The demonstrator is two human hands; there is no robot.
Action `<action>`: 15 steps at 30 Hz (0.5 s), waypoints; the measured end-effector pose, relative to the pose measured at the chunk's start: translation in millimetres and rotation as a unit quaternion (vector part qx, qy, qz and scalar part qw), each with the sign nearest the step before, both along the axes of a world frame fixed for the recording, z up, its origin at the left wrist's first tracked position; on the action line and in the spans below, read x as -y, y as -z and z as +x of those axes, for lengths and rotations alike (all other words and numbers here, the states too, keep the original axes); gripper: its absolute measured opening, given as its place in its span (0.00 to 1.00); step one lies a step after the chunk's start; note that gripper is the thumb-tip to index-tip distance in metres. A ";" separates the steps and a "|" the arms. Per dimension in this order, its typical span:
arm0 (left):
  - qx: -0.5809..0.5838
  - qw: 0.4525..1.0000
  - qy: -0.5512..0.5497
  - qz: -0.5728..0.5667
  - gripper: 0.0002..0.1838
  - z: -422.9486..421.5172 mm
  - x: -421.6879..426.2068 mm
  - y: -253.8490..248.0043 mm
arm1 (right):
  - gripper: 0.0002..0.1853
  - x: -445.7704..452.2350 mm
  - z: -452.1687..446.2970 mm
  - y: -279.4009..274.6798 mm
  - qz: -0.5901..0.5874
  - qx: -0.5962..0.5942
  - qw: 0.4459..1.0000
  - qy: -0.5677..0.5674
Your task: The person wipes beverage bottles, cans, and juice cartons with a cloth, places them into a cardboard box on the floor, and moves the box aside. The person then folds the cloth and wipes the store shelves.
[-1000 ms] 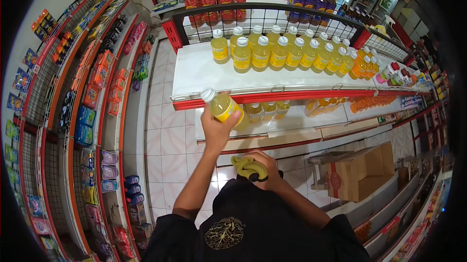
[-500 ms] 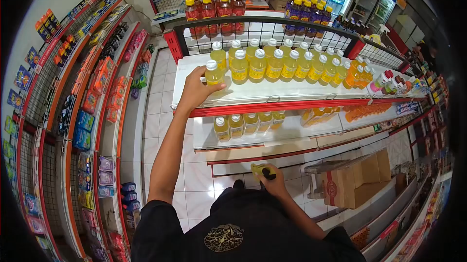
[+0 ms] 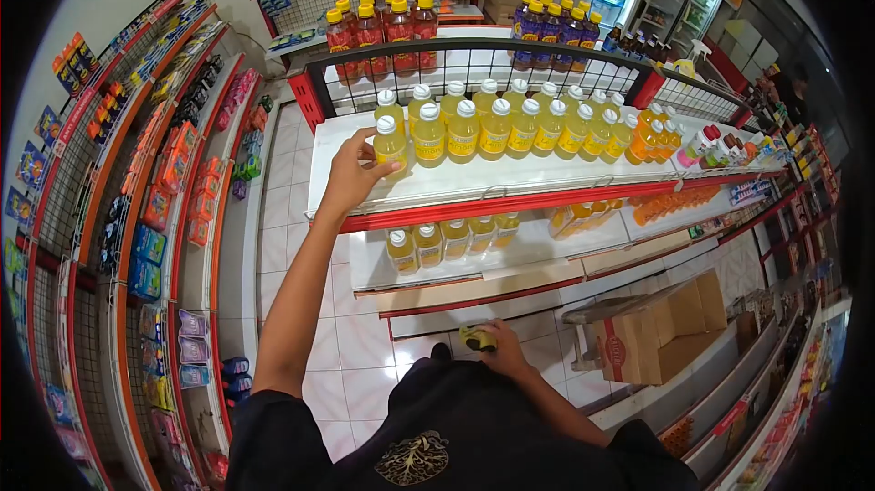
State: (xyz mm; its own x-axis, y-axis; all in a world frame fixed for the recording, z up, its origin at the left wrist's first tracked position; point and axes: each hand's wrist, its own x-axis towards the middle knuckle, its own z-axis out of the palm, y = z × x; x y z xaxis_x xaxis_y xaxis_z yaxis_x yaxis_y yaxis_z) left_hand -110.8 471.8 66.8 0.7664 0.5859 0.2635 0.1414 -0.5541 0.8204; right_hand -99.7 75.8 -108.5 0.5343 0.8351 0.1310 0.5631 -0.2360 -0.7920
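My left hand (image 3: pixel 351 179) is closed round a bottle of yellow drink (image 3: pixel 390 149) with a white cap, at the left end of the upper shelf. The thumb lies across its front and the bottle stands upright. Beside and behind it are rows of matching yellow bottles (image 3: pixel 493 133). Low in front of my body, my right hand (image 3: pixel 507 354) grips a crumpled yellow-green cloth (image 3: pixel 479 336) with a dark part. What the dark part is, I cannot make out.
The white shelf (image 3: pixel 365 195) has a red front edge, with more yellow bottles (image 3: pixel 456 237) below. Behind the black mesh divider stand red bottles (image 3: pixel 369 33) and purple bottles (image 3: pixel 538 33). An open cardboard box (image 3: pixel 656 331) sits at right. Stocked racks (image 3: pixel 173 172) line the left.
My left hand has moved the held bottle slightly closer to the neighbouring row. My right hand has turned, showing more of the cloth. The whole view has shifted a little.
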 end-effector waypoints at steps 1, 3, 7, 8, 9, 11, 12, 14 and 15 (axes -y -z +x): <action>0.001 1.000 0.001 0.000 0.32 -0.3 1.4 -0.4 | 0.23 1.5 -0.2 3.1 -0.025 0.024 0.999 -0.007; -0.005 1.000 -0.013 0.006 0.30 -1.6 8.3 -9.4 | 0.23 3.9 1.4 20.2 -0.048 0.024 0.999 -0.010; 0.022 0.998 -0.050 -0.010 0.27 -2.5 11.5 -4.4 | 0.23 14.3 7.4 56.0 -0.106 0.026 0.993 -0.052; 0.038 0.997 -0.062 -0.019 0.26 -3.9 11.7 -1.4 | 0.23 17.7 7.8 63.4 -0.109 0.032 0.991 -0.068; 0.036 0.997 -0.062 -0.018 0.26 -4.2 10.5 0.2 | 0.23 18.3 9.1 71.3 -0.111 0.038 0.990 -0.082; 0.058 0.997 -0.059 -0.001 0.26 -0.7 9.8 2.8 | 0.22 19.0 12.6 85.9 -0.116 0.036 0.989 -0.079; 0.068 0.996 -0.057 0.005 0.26 0.3 11.6 5.1 | 0.22 22.7 13.1 94.9 -0.124 0.033 0.989 -0.078; 0.056 0.997 -0.058 0.019 0.26 0.2 12.2 7.5 | 0.21 30.2 13.3 112.2 -0.132 0.027 0.988 -0.076; 0.047 0.996 -0.061 0.036 0.25 0.4 11.1 6.0 | 0.21 35.1 13.2 125.6 -0.148 0.025 0.987 -0.062</action>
State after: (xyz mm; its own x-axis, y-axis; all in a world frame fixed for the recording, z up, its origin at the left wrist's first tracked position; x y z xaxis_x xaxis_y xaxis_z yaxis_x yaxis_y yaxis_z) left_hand -110.4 460.6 60.9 0.6608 0.6497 0.3758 0.1346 -0.5952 0.7922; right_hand -86.5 40.6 -234.1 0.4248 0.8992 -0.1043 0.6388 -0.3794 -0.6694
